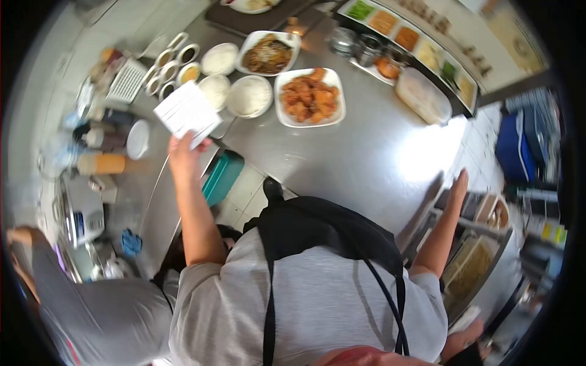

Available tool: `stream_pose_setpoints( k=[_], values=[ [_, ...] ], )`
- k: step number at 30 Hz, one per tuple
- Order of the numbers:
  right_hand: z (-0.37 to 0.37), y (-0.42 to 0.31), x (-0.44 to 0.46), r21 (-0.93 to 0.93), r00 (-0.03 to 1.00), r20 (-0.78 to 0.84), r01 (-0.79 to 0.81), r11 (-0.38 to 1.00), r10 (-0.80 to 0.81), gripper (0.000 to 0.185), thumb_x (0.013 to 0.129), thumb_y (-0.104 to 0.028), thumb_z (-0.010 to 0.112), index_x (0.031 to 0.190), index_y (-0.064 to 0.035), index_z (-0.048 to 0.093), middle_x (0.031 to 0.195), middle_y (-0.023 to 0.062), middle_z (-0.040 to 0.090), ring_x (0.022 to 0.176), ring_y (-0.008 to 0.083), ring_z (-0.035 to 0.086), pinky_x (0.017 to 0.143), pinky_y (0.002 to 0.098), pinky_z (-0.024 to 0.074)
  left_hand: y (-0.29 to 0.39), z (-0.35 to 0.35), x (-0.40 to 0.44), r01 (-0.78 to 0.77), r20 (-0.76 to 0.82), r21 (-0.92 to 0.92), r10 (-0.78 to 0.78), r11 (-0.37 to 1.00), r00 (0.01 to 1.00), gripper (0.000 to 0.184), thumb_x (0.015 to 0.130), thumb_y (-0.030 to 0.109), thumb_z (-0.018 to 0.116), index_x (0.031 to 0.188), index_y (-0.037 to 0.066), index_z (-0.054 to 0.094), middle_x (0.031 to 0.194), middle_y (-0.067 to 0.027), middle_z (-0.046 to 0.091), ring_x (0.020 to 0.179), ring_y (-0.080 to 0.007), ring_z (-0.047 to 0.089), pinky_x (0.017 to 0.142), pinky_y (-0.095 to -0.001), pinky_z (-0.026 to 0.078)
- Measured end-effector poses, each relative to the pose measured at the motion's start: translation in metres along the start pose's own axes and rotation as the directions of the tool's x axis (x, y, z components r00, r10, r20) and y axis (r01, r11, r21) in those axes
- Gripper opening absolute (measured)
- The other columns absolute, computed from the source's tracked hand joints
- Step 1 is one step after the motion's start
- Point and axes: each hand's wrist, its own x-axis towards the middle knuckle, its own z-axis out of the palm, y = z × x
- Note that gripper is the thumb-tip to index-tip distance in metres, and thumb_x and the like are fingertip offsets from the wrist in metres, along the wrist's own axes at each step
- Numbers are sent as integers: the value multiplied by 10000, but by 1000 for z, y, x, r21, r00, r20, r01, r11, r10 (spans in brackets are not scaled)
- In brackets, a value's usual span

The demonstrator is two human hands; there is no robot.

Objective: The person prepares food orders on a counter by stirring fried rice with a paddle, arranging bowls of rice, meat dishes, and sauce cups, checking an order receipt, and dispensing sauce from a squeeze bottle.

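My left hand (186,146) pinches a white printed paper slip (188,113) over the left side of the steel counter. Beyond the slip stand bowls of white rice (249,96) and several small sauce cups (188,53). A square white dish of orange-brown fried chicken (310,97) sits right of the rice, with a dish of browned food under shredded topping (267,53) behind it. My right hand (460,181) is off at the counter's right edge, seen side-on, its fingers stretched out and nothing visible in them.
A topping rail (408,39) and a lidded plastic tub (422,94) line the counter's back right. Sauce bottles (101,163) stand at left. A co-worker in grey (104,311) works close on my left. Below the counter shows a green bin (223,177); food trays (469,268) lie at right.
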Motion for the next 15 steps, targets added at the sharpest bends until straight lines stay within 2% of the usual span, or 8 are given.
stream_pose_setpoints(
  k=[1, 3, 4, 6, 8, 12, 13, 15],
  values=[
    [5, -14, -16, 52, 961, 55, -274, 960, 272, 546, 849, -412, 364, 1189, 13, 393, 1145, 163, 456, 994, 239, 465, 838, 303, 362, -3, -1, -3, 26, -17, -22, -27, 999, 999, 184, 793, 98, 446, 955, 13, 464, 773, -93, 577, 527, -146, 537, 493, -244, 412],
    [17, 5, -13, -100, 849, 188, -483, 870, 494, 604, 839, -426, 368, 1221, 41, 322, 1190, 202, 405, 1070, 287, 418, 890, 340, 336, -6, -10, -7, 34, 73, -53, -30, 998, 997, 182, 794, 99, 428, 949, 7, 454, 781, -105, 574, 550, -148, 539, 495, -242, 413],
    [30, 4, -22, -183, 950, 115, -268, 946, 292, 585, 842, -410, 372, 1198, 53, 346, 1177, 210, 415, 1071, 293, 417, 884, 342, 341, -4, -13, -10, 56, 52, -78, -52, 995, 997, 187, 788, 97, 423, 947, 4, 453, 783, -108, 573, 560, -150, 541, 496, -240, 413],
    [35, 5, -34, -343, 992, 111, 97, 934, -63, 550, 836, -408, 395, 1101, 73, 433, 1112, 215, 465, 1017, 286, 456, 861, 346, 353, -6, -25, -11, 95, 63, -122, -87, 988, 994, 211, 762, 87, 410, 950, -2, 447, 794, -113, 572, 588, -160, 547, 503, -246, 416],
    [44, -55, -71, -21, 994, 22, 108, 994, -108, 390, 847, -281, 432, 966, 78, 528, 980, 196, 546, 974, 255, 487, 851, 321, 360, -8, -38, -10, 124, 55, -152, -117, 981, 992, 238, 748, 88, 419, 969, 4, 446, 818, -112, 570, 608, -177, 550, 526, -263, 415],
    [83, -148, -140, 169, 931, 247, 230, 958, -267, 294, 828, -250, 476, 682, 0, 528, 623, 83, 562, 535, 113, 525, 492, 235, 371, -7, -57, -7, 151, 77, -193, -138, 969, 987, 253, 738, 69, 401, 981, 7, 434, 843, -123, 563, 630, -188, 551, 546, -279, 418],
    [103, -170, -162, 222, 885, 373, 208, 952, -281, 216, 821, -166, 453, 896, 21, 531, 642, 83, 552, 542, 135, 540, 517, 238, 403, -7, -62, -5, 156, 83, -197, -142, 968, 986, 250, 739, 66, 399, 980, 7, 433, 846, -126, 562, 631, -188, 551, 546, -280, 418],
    [145, -214, -220, 389, 555, 728, 149, 909, -403, 510, 785, -1, 420, 1271, -66, 280, 865, 120, 554, 641, 193, 581, 659, 281, 478, -9, -73, -1, 180, 91, -183, -166, 966, 982, 253, 744, 63, 396, 984, -1, 439, 848, -125, 562, 628, -180, 550, 537, -268, 418]
  ],
)
